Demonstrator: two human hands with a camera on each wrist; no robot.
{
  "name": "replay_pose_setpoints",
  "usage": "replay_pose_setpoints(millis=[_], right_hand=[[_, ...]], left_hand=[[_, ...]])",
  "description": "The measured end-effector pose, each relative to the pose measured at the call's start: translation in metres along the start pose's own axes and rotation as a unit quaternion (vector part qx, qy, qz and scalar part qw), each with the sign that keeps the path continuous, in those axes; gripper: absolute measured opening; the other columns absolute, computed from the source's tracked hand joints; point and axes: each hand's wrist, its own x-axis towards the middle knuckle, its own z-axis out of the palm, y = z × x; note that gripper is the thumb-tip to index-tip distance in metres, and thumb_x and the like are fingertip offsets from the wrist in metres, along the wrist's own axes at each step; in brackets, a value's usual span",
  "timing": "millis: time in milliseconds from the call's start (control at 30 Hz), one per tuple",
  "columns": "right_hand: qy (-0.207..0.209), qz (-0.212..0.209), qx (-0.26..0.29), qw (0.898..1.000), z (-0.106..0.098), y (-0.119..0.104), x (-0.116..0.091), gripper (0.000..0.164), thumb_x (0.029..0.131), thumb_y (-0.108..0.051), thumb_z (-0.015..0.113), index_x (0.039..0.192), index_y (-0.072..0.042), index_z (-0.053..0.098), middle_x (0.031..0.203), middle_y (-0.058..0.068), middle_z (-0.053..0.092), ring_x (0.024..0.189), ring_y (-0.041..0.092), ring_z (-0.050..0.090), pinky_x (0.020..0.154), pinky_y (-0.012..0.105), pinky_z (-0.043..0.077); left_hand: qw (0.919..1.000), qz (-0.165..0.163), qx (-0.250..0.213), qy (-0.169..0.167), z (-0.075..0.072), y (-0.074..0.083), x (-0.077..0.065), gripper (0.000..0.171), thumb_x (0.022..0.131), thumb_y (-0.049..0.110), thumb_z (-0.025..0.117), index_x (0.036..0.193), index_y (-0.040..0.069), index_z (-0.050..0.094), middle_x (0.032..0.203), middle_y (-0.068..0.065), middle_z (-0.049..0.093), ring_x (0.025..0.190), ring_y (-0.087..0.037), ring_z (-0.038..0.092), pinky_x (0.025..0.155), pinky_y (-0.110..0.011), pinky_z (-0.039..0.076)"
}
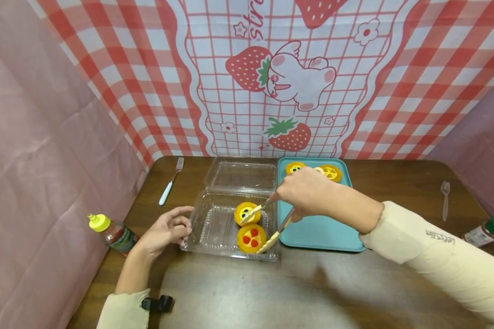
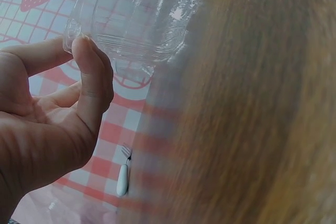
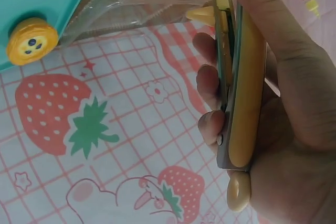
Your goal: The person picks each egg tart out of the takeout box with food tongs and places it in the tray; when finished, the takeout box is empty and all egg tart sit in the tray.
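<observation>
My left hand (image 1: 170, 230) pinches the left rim of a clear plastic clamshell box (image 1: 226, 253), as the left wrist view shows at the corner (image 2: 79, 30). Its lid lies folded open toward the back. Inside, at the right, are a tart with blue berries (image 1: 242, 209) and, in front of it, a tart with red pieces (image 1: 247, 240). My right hand (image 1: 306, 189) grips tongs (image 3: 247, 93) with cream tips. Spread apart, one tip (image 1: 253, 214) overlaps the blue-berry tart and the other (image 1: 268, 244) is right at the red-topped tart's edge.
Right of the box lies a teal tray (image 1: 321, 233) with several tarts at its back, partly behind my right hand. A white-handled fork (image 1: 166, 193) and a yellow-capped bottle (image 1: 117, 234) are at the left. A pinkish fork (image 1: 446, 201) and a green-capped jar (image 1: 479, 235) lie far right.
</observation>
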Motion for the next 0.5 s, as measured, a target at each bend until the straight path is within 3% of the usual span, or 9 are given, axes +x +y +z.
replay_pose_setpoints(millis=[200,333,500], right_hand=[[-0.011,-0.005,-0.032,0.999,0.000,-0.005,0.004,0.057,0.067,-0.049,0.089,0.117,-0.025,0.073,0.081,-0.006,0.069,0.065,0.012,0.056,0.048,0.028,0.048],[0.009,-0.012,-0.039,0.999,0.007,-0.007,0.005,0.059,0.068,-0.054,0.087,0.117,-0.024,0.073,0.084,-0.005,0.071,0.070,0.012,0.062,0.049,0.029,0.050],[0.031,-0.015,-0.037,0.999,0.014,-0.005,0.002,0.059,0.067,-0.052,0.088,0.119,-0.026,0.073,0.080,-0.006,0.071,0.065,0.011,0.059,0.042,0.025,0.043]], left_hand=[[1.0000,0.003,-0.002,-0.001,0.000,0.000,0.000,0.059,0.091,-0.009,0.060,0.143,-0.009,0.033,0.088,-0.006,0.053,0.065,-0.013,0.056,0.055,-0.024,0.051],[1.0000,0.003,-0.002,0.001,0.000,0.000,0.001,0.058,0.091,-0.010,0.059,0.143,-0.009,0.034,0.088,-0.006,0.053,0.065,-0.013,0.056,0.055,-0.024,0.051],[1.0000,0.004,-0.003,0.003,-0.001,0.000,0.001,0.057,0.091,-0.011,0.058,0.143,-0.009,0.034,0.087,-0.006,0.053,0.065,-0.013,0.055,0.054,-0.024,0.050]])
